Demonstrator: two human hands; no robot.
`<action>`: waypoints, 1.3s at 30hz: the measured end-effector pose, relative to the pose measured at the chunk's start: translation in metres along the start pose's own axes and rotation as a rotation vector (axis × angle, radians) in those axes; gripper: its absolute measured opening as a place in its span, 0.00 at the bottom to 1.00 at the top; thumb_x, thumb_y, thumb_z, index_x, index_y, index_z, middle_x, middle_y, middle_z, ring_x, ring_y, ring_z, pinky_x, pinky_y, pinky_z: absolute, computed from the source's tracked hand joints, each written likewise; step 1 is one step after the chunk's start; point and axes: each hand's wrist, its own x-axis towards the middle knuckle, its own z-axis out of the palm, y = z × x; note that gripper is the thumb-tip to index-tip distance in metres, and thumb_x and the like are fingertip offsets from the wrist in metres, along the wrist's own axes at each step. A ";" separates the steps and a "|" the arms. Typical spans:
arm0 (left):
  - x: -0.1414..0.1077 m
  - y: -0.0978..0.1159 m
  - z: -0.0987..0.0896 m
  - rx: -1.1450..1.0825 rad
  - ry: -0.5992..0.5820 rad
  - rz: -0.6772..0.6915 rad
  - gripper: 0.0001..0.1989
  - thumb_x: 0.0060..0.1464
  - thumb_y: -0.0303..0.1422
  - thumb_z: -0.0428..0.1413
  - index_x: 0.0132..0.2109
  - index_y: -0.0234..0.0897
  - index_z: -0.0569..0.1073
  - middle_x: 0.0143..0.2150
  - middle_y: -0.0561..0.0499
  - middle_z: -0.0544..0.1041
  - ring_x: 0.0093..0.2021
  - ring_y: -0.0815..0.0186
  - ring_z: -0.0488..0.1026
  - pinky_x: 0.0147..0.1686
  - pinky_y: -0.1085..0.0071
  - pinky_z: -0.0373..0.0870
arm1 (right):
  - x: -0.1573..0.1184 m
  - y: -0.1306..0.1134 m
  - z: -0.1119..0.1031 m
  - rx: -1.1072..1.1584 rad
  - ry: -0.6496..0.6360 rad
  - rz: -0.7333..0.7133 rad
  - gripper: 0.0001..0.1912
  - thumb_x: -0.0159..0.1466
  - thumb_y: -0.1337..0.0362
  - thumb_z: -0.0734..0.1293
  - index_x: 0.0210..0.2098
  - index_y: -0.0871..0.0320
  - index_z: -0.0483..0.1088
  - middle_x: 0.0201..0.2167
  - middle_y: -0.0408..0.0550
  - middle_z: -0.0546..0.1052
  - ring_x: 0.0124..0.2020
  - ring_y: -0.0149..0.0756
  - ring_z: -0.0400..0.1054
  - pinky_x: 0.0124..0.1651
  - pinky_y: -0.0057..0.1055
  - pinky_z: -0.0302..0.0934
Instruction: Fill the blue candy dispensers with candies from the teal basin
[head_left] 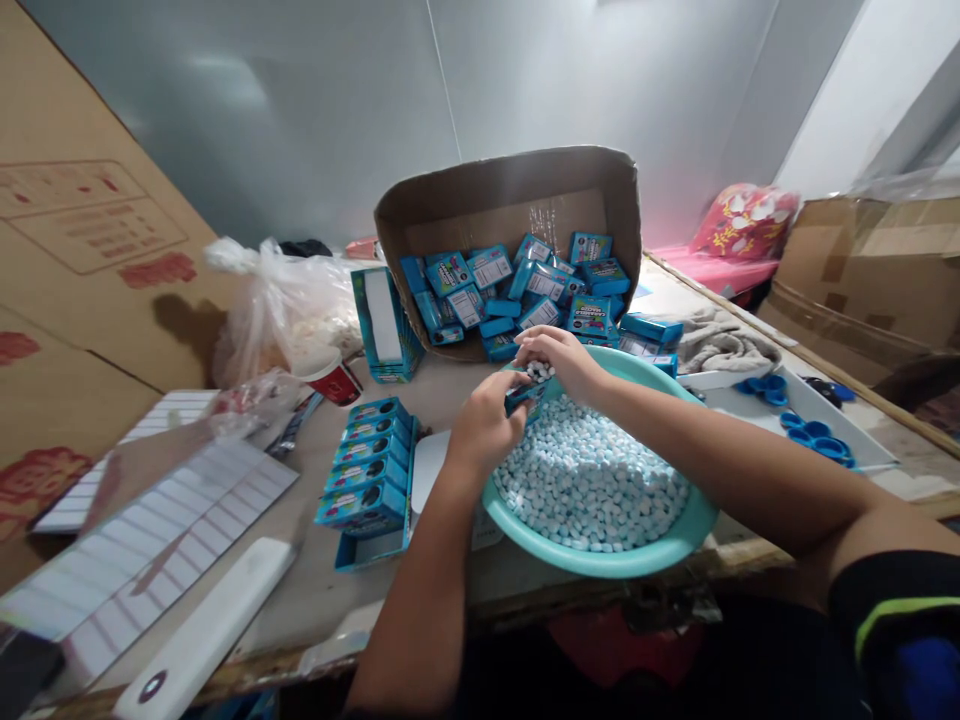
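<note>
My left hand (484, 422) is closed around a small blue candy box (529, 394) over the near-left part of a turquoise basin (600, 565). Directly above the box, my right hand (564, 362) is cupped, its fingers curled on a small heap of candies (540, 371). Pale blue and white candies (600, 480) fill much of the basin. The box's opening is mostly hidden by my fingers. Left of the basin, a display tray (360, 552) holds a row of similar blue boxes (367, 505).
A tilted carton (510, 170) behind the basin contains many blue boxes. Blue rings (817, 440) lie in a white tray (757, 400) to the right, near a grey cloth (720, 345). A paper cup (334, 380), plastic bag (277, 300) and white sealer-like tool (217, 620) are left.
</note>
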 end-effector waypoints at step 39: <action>0.001 0.001 0.002 0.076 0.019 -0.087 0.19 0.67 0.31 0.53 0.62 0.39 0.73 0.62 0.41 0.74 0.62 0.49 0.73 0.63 0.53 0.71 | 0.017 0.008 -0.018 -0.205 -0.051 0.121 0.21 0.50 0.71 0.68 0.44 0.55 0.73 0.37 0.45 0.80 0.35 0.36 0.73 0.39 0.32 0.69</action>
